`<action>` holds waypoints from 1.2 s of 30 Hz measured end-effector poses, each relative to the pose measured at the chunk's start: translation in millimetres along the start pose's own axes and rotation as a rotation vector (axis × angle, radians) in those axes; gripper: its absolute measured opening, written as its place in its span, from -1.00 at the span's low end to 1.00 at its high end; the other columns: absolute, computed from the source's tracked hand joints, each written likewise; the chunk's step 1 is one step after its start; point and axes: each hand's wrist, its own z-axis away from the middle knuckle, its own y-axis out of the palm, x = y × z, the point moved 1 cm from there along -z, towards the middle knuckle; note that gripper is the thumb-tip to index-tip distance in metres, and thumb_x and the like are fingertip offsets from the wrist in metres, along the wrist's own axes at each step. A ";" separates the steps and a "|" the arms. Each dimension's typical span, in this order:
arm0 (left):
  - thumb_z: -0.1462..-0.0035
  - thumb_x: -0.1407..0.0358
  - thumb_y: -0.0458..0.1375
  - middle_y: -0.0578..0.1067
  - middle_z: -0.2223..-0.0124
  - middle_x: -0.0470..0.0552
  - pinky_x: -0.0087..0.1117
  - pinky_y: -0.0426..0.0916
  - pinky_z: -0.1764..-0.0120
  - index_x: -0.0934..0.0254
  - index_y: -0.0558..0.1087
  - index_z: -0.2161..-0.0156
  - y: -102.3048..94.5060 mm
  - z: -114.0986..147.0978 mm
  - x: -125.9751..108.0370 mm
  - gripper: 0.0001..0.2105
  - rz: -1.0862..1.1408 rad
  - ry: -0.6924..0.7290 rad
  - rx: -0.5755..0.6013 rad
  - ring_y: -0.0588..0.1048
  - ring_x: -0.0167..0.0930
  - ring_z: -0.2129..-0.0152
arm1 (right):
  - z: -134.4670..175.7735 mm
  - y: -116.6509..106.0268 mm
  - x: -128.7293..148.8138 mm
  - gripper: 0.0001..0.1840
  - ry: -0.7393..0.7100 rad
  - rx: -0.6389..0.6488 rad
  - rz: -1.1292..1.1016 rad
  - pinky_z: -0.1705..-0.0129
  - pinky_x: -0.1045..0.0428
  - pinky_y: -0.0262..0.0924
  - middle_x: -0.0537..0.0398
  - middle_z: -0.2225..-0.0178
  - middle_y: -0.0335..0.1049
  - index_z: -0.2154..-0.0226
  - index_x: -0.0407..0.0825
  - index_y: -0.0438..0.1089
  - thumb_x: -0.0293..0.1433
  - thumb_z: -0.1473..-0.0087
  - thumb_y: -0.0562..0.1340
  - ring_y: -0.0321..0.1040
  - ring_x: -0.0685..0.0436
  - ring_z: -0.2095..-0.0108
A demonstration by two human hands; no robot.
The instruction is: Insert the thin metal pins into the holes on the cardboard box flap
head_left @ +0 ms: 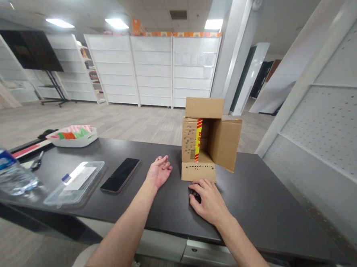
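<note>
Pushing my right hand [208, 200] toward twelve o'clock could jolt the carton [189, 146]; I can't tell if it grips the black object [195, 195]; left hand [159, 172] empty, loosely curled.

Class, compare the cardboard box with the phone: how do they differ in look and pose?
The cardboard box is brown with a yellow-and-red strip; the phone is dark and thin. The box stands tall, flaps open; the phone lies flat. Both rest on the dark table.
</note>
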 end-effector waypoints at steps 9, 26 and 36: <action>0.10 0.55 0.24 0.45 0.45 -0.17 -0.44 0.15 0.50 0.29 0.20 0.49 1.9 1.1 -0.6 -0.74 0.015 -0.002 0.000 0.12 -0.62 0.72 | -0.1 -2.3 1.5 -0.65 -0.022 0.011 -0.011 0.03 -0.08 0.07 0.01 0.07 0.38 0.09 0.01 0.40 -0.44 -0.02 0.16 0.22 -0.18 0.08; 0.09 0.55 0.23 0.47 0.44 -0.17 -0.43 0.15 0.49 0.28 0.21 0.50 2.6 1.7 -0.7 -0.75 0.020 -0.002 -0.010 0.12 -0.61 0.72 | -0.3 -2.0 1.8 -0.63 -0.037 0.033 -0.029 -0.02 -0.10 0.03 0.02 0.01 0.40 0.04 0.02 0.39 -0.41 -0.06 0.14 0.22 -0.18 0.01; 0.10 0.55 0.24 0.46 0.45 -0.17 -0.44 0.15 0.50 0.28 0.21 0.49 1.0 0.4 -0.9 -0.74 0.019 -0.003 -0.002 0.12 -0.61 0.72 | -1.2 -0.9 1.2 -0.65 -0.034 0.047 -0.020 -0.02 -0.09 0.03 0.04 0.01 0.40 0.03 0.03 0.39 -0.40 -0.10 0.14 0.22 -0.16 0.01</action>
